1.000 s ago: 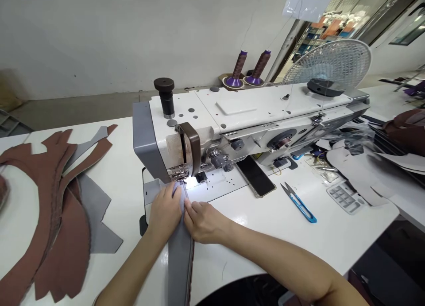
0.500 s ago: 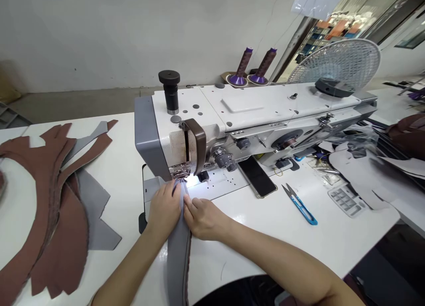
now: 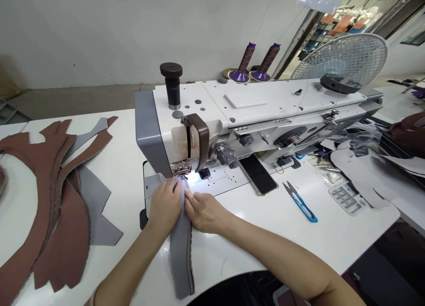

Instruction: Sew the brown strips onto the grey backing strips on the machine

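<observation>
A long grey fabric strip (image 3: 179,257) with a dark reddish-brown layered right edge runs under the presser foot (image 3: 182,169) of a white sewing machine (image 3: 199,102). My left hand (image 3: 167,200) presses over the strip's left side just in front of the foot, thumb on top and fingers bent down. On its right edge, my right hand (image 3: 202,211) pinches the strip between thumb and curled fingers. Both hands are close together, a little short of the lit needle area. The needle tip itself is too small to make out. The strip's near end lies on the white table (image 3: 212,261).
Brown and grey cut pieces (image 3: 66,226) lie at left. Right of the hands are a phone (image 3: 259,174) and blue thread snips (image 3: 300,203). Farther right are pale scraps (image 3: 358,177). Two brown thread cones (image 3: 247,60) and a fan (image 3: 341,58) stand behind the machine.
The strip has moved forward under the presser foot, and its near end has come into view. Both hands keep their hold beside the foot. The camera view has shifted slightly.
</observation>
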`<state>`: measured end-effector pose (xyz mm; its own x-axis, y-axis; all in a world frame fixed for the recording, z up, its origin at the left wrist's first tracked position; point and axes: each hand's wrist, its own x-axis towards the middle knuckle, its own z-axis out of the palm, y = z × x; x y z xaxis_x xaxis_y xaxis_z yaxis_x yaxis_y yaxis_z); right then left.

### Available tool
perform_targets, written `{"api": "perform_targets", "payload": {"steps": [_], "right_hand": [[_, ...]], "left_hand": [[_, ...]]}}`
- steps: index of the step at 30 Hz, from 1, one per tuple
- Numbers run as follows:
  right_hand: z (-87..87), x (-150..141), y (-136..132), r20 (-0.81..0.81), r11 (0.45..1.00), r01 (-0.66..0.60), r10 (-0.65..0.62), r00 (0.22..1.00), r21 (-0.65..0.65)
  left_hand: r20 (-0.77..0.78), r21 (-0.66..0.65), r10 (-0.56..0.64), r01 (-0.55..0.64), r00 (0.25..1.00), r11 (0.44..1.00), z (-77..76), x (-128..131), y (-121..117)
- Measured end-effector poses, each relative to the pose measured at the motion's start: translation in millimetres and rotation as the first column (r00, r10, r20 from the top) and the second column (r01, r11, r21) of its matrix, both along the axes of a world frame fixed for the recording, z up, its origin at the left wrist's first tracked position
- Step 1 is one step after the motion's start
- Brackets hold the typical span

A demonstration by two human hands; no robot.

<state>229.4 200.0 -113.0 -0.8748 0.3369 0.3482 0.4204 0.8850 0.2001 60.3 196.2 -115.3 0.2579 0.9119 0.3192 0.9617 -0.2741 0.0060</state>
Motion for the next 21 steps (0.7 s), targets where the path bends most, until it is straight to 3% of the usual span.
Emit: {"api": "perform_targets", "payload": {"steps": [9,21], "right_hand": [[1.7,-2,0,0.054,0.997,0.051,-0.048,0.997,-0.051],[1.1,-4,0,0.064,0.991,0.073,-0.066,0.996,-0.115]], "left_hand": [[-0.053,-0.137,0.027,-0.034,0.998,0.990,24.2,8,-6],[-0.037,-0.092,-0.004,0.000,0.999,0.996,19.7,4,-1]]}}
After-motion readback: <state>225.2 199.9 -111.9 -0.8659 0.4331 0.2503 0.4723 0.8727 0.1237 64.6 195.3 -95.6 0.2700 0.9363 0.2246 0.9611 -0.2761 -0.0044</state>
